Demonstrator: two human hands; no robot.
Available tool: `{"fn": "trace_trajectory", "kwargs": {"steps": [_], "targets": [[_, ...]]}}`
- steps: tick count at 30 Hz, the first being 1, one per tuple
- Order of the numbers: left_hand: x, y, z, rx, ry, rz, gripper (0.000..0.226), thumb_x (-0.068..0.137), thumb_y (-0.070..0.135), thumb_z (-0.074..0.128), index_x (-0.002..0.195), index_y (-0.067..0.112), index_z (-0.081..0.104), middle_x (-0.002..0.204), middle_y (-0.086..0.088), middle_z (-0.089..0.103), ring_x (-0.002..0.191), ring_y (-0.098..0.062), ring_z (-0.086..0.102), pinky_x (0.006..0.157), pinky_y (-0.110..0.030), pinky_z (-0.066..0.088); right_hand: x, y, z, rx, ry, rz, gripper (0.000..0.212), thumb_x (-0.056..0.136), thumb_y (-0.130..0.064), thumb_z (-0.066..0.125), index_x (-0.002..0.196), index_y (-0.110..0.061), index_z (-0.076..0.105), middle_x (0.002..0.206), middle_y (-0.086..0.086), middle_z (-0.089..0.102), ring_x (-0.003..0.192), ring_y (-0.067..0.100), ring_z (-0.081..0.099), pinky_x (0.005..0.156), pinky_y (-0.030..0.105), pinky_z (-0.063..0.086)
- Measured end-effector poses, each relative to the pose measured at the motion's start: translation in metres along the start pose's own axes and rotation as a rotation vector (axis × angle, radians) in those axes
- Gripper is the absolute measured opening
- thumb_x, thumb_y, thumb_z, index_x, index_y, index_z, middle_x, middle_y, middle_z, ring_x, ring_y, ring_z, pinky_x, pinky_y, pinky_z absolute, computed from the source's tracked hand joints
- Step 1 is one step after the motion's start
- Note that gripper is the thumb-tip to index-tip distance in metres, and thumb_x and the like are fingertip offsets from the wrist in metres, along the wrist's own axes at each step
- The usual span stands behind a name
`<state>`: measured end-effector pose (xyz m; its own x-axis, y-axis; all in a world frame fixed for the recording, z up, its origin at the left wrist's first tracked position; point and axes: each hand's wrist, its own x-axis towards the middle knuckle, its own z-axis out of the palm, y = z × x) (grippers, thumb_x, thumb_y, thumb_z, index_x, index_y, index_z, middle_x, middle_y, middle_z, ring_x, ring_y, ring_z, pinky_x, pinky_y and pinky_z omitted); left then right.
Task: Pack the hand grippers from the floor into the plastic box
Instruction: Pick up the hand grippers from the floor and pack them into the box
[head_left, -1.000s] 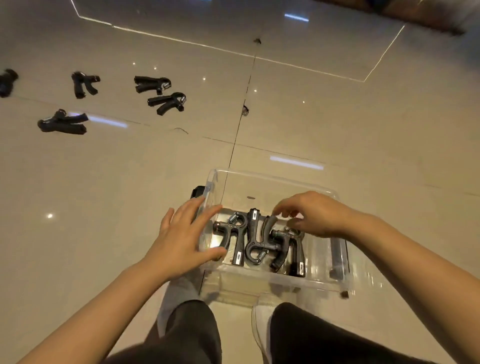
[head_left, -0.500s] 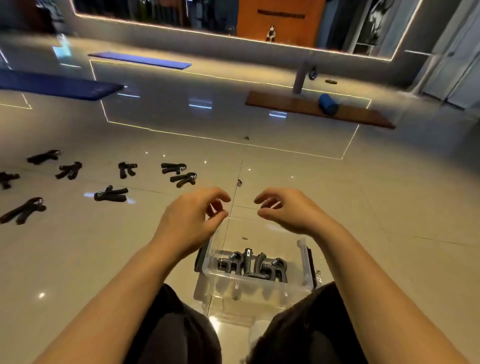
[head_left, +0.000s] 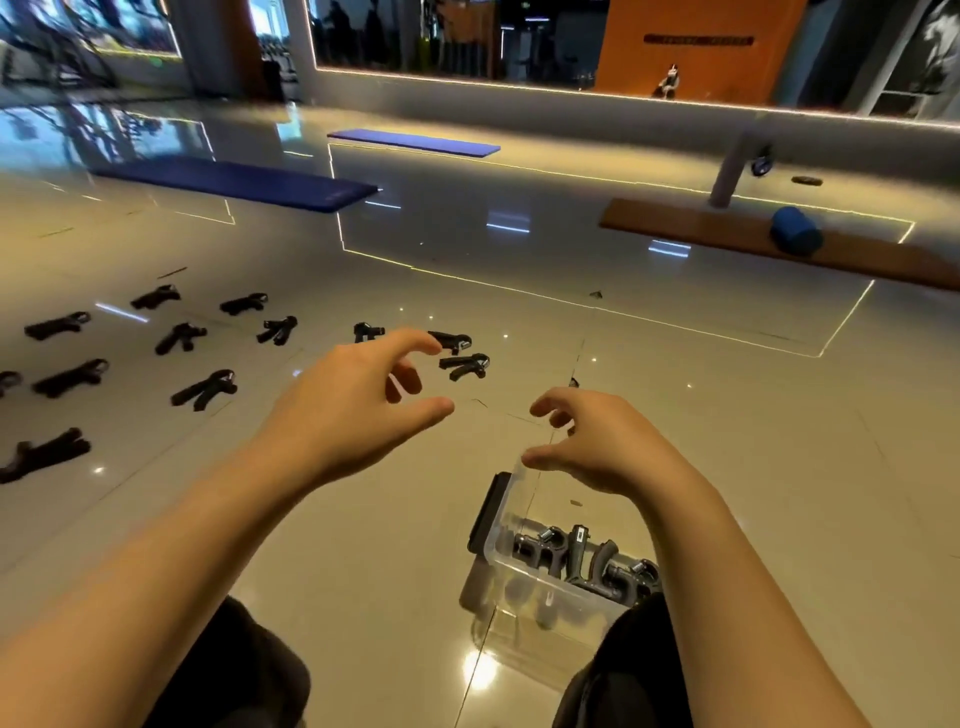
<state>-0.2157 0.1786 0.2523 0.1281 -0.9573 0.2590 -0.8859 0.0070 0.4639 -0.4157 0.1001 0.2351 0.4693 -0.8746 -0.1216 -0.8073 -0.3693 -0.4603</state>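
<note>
Glossy beige tile floor (head_left: 675, 395) spreads wide in every direction, crossed by thin lit lines and dark grout seams, with broad bare stretches to the right of the hands and between the box and the scattered grippers. Two blue exercise mats (head_left: 234, 179) lie flat far off at the upper left, and a long brown wooden board (head_left: 727, 234) carries a blue foam roller (head_left: 795, 231) at the upper right, all well apart from the work area. The clear plastic box (head_left: 524, 592) sits on the floor at the lower right, just ahead of the person's dark-trousered knees; its near right corner is hidden behind the right knee, and a dark latch shows on its left edge. Several grey hand grippers in the box (head_left: 582, 558) lie side by side on its bottom. About a dozen black hand grippers on the floor (head_left: 202, 387) are strewn at the left and centre, each apart from its neighbours. The left hand (head_left: 358, 405) hovers above the floor, fingers loosely curled, holding nothing. The right hand (head_left: 597, 447) hangs above the box's far rim, fingers likewise relaxed and empty.
</note>
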Motion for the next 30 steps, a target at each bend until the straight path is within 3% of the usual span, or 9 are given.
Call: {"fn": "trace_trajectory", "kwargs": {"steps": [3,6,8,11,19,26,30], "targets": [[-0.011,-0.051,0.01,0.024,0.051,-0.151,0.054,0.08,0.053,0.059,0.129,0.038,0.044,0.101,0.014,0.056,0.092,-0.006,0.055,0.081,-0.036,0.053,0.02,-0.024,0.012,-0.01,0.005,-0.055,0.056,0.081,-0.037,0.07,0.131,-0.03,0.046,0.133,-0.004,0.051,0.116,0.016,0.05,0.095,0.035,0.046],[-0.028,-0.11,0.015,0.182,-0.051,-0.28,0.064,0.08,0.056,0.059,0.137,0.043,0.033,0.117,0.015,0.054,0.105,-0.009,0.053,0.086,-0.036,0.051,0.048,-0.05,0.033,-0.039,-0.018,-0.115,0.058,0.079,-0.041,0.07,0.132,-0.034,0.045,0.133,-0.007,0.048,0.117,0.015,0.049,0.095,0.036,0.046],[-0.028,-0.135,0.003,0.217,-0.044,-0.268,0.064,0.079,0.058,0.057,0.136,0.047,0.03,0.12,0.016,0.053,0.109,-0.009,0.052,0.087,-0.038,0.05,0.068,-0.065,0.047,-0.045,-0.044,-0.143,0.059,0.079,-0.042,0.07,0.132,-0.034,0.045,0.134,-0.007,0.047,0.117,0.015,0.048,0.095,0.035,0.045],[-0.015,-0.161,-0.019,0.113,0.027,-0.312,0.059,0.077,0.06,0.058,0.13,0.047,0.037,0.108,0.02,0.051,0.1,-0.006,0.053,0.084,-0.038,0.051,0.097,-0.08,0.066,-0.061,-0.079,-0.137,0.062,0.079,-0.043,0.07,0.133,-0.034,0.042,0.135,-0.006,0.046,0.115,0.015,0.049,0.094,0.033,0.045],[0.019,-0.238,-0.045,0.236,-0.094,-0.298,0.061,0.079,0.057,0.06,0.133,0.046,0.033,0.119,0.018,0.05,0.109,-0.007,0.05,0.09,-0.038,0.048,0.153,-0.114,0.107,-0.06,-0.063,-0.084,0.064,0.08,-0.043,0.069,0.135,-0.033,0.038,0.134,-0.006,0.044,0.113,0.015,0.05,0.088,0.03,0.044],[0.047,-0.311,-0.081,0.149,-0.089,-0.259,0.05,0.08,0.049,0.065,0.126,0.039,0.047,0.106,0.018,0.052,0.098,-0.004,0.051,0.085,-0.032,0.049,0.165,-0.158,0.142,-0.039,-0.051,0.02,0.059,0.078,-0.041,0.071,0.131,-0.034,0.044,0.13,-0.007,0.048,0.11,0.013,0.052,0.089,0.03,0.046],[0.054,-0.35,-0.097,0.024,-0.025,-0.251,0.042,0.079,0.043,0.068,0.118,0.034,0.055,0.102,0.014,0.057,0.092,-0.005,0.053,0.084,-0.034,0.051,0.177,-0.221,0.135,-0.107,-0.032,-0.059,0.058,0.079,-0.043,0.07,0.13,-0.035,0.045,0.133,-0.009,0.047,0.113,0.012,0.05,0.091,0.03,0.046]]}}
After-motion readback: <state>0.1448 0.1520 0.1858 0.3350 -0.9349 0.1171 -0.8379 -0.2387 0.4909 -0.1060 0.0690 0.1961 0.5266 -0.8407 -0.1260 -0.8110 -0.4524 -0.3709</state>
